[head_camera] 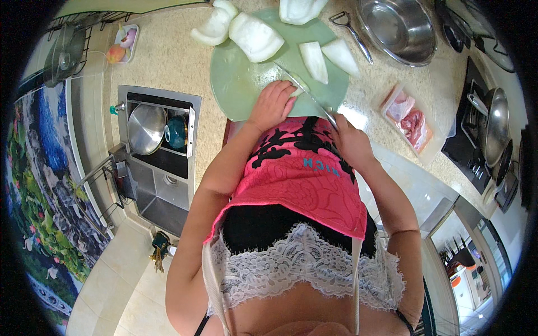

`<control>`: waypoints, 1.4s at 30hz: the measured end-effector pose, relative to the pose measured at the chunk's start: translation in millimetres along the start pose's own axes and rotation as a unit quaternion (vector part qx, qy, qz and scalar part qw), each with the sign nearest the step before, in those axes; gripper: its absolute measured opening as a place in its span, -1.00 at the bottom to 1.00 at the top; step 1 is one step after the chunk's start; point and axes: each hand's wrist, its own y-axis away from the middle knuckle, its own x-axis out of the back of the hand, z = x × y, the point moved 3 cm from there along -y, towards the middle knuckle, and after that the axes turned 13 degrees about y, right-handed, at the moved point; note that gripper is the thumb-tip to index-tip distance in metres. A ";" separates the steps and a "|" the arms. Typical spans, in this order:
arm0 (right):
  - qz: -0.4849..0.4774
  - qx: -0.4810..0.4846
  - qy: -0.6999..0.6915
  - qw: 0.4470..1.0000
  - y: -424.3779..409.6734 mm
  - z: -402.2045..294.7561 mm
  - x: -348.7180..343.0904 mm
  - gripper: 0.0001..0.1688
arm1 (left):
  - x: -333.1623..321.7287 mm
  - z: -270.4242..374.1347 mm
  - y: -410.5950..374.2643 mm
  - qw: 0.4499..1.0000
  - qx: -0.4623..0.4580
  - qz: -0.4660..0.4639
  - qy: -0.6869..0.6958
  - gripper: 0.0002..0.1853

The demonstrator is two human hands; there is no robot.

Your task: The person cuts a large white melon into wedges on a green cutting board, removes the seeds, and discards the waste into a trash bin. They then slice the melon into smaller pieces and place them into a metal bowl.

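My right hand grips the handle of a kitchen knife, its blade slanting away to the left across a round, pale green cutting board. Fingers bent, my left hand holds a small piece of peeled pale melon against the board, right beside the blade. Most of that piece is hidden by the fingers and knife. Two cut melon wedges lie beyond the blade. Larger curved melon chunks rest around the board's far side, one partly over its edge.
A Y-shaped peeler and a steel basin are at the far right. Raw meat sits in a plastic container nearer me, before a stove with a wok. On the left are a sink with cookware and a small tray.
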 end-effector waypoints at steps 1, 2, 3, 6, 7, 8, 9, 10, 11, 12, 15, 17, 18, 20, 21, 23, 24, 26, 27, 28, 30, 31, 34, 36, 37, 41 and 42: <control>-0.012 -0.008 0.000 1.000 4.7 -1.3 4.1 -0.63 | -1.1 -1.4 1.3 1.000 0.003 -0.001 0.000 -0.64; -0.012 -0.001 -0.001 1.000 9.7 -2.5 6.4 -0.65 | -1.6 -2.3 2.2 1.000 0.005 -0.002 0.000 -0.64; -0.014 0.005 -0.001 1.000 15.0 -3.2 8.5 -0.66 | -2.0 -2.2 2.5 1.000 0.006 -0.002 0.000 -0.64; -0.016 0.019 -0.001 1.000 17.1 -5.0 16.4 -0.69 | -2.7 -1.8 4.0 1.000 0.009 0.002 0.002 -0.64; -0.017 0.023 -0.002 1.000 16.5 -5.8 17.9 -0.69 | -2.5 -1.8 4.2 1.000 0.008 0.007 0.004 -0.64; -0.033 0.022 -0.006 0.999 13.8 -7.1 17.4 -0.67 | -2.3 -1.8 4.3 1.000 0.007 0.011 0.006 -0.64; -0.048 0.018 -0.010 0.999 9.3 -9.8 16.7 -0.65 | -2.2 -2.2 3.9 1.000 0.005 0.013 0.011 -0.65; -0.063 0.014 -0.014 0.998 4.0 -10.8 15.6 -0.63 | -2.2 -2.4 3.3 1.000 0.004 0.014 0.017 -0.65; -0.052 0.018 0.004 0.998 -5.3 -7.6 5.2 -0.63 | -1.7 -1.9 3.5 1.000 0.003 0.016 0.022 -0.66; -0.041 0.021 0.021 0.999 -15.8 -1.5 -14.1 -0.64 | -1.2 -0.3 4.4 0.999 0.012 0.012 0.029 -0.66; -0.010 0.038 0.013 0.999 -25.6 6.1 -22.1 -0.65 | 5.5 1.7 3.5 0.999 0.031 0.012 0.041 -0.67; -0.007 0.042 -0.002 0.999 -25.3 4.9 -19.4 -0.65 | 8.1 3.8 5.4 0.998 0.036 0.010 0.054 -0.68; -0.012 0.041 -0.004 0.999 -22.2 3.3 -14.2 -0.64 | 7.3 3.8 6.2 0.998 0.034 0.016 0.046 -0.68; -0.025 0.040 -0.005 0.999 -13.3 -1.6 -1.2 -0.61 | 4.4 2.3 8.0 0.999 0.030 0.028 0.032 -0.68; -0.030 0.039 -0.002 0.999 -7.7 -5.3 7.7 -0.59 | 3.4 1.9 8.4 0.999 0.029 0.032 0.027 -0.69; -0.040 0.045 0.009 0.998 -4.1 -7.2 15.5 -0.60 | 2.0 1.4 9.1 0.999 0.028 0.042 0.016 -0.69; -0.045 0.049 0.016 0.998 -2.6 -6.6 16.7 -0.61 | 1.4 1.7 9.1 0.999 0.027 0.043 0.019 -0.68; -0.047 0.052 0.020 0.997 -3.5 -5.8 14.2 -0.62 | 0.6 1.8 8.9 0.998 0.025 0.046 0.023 -0.68; -0.043 0.049 0.016 0.998 -7.6 -5.7 7.3 -0.60 | 1.0 2.2 8.6 0.998 0.026 0.049 0.025 -0.68; -0.040 0.047 0.012 0.998 -12.3 -4.9 0.0 -0.59 | 2.0 3.4 7.0 0.998 0.027 0.051 0.028 -0.68; -0.025 0.056 0.041 0.997 -30.6 -1.8 -19.5 -0.64 | 4.0 4.6 6.2 0.998 0.034 0.048 0.036 -0.69; -0.016 0.061 0.055 0.996 -36.2 -0.1 -24.2 -0.67 | 5.3 5.1 6.1 0.997 0.041 0.042 0.042 -0.70; -0.033 0.070 -0.016 0.997 -37.5 7.4 -14.4 -0.72 | 14.0 7.5 9.4 0.996 0.060 0.024 0.066 -0.71; -0.031 0.071 -0.032 0.997 -33.1 3.6 -5.6 -0.71 | 20.6 8.5 14.4 0.995 0.067 0.019 0.067 -0.72; -0.030 0.071 -0.040 0.996 -28.8 1.8 -1.5 -0.71 | 23.2 8.7 17.5 0.996 0.068 0.020 0.058 -0.72; -0.036 0.063 -0.011 0.997 -10.3 -3.8 10.4 -0.68 | 29.5 13.0 17.1 0.997 0.056 0.007 0.044 -0.72; -0.037 0.063 -0.006 0.997 -5.6 -6.0 12.5 -0.67 | 29.5 13.9 16.0 0.998 0.057 0.004 0.039 -0.72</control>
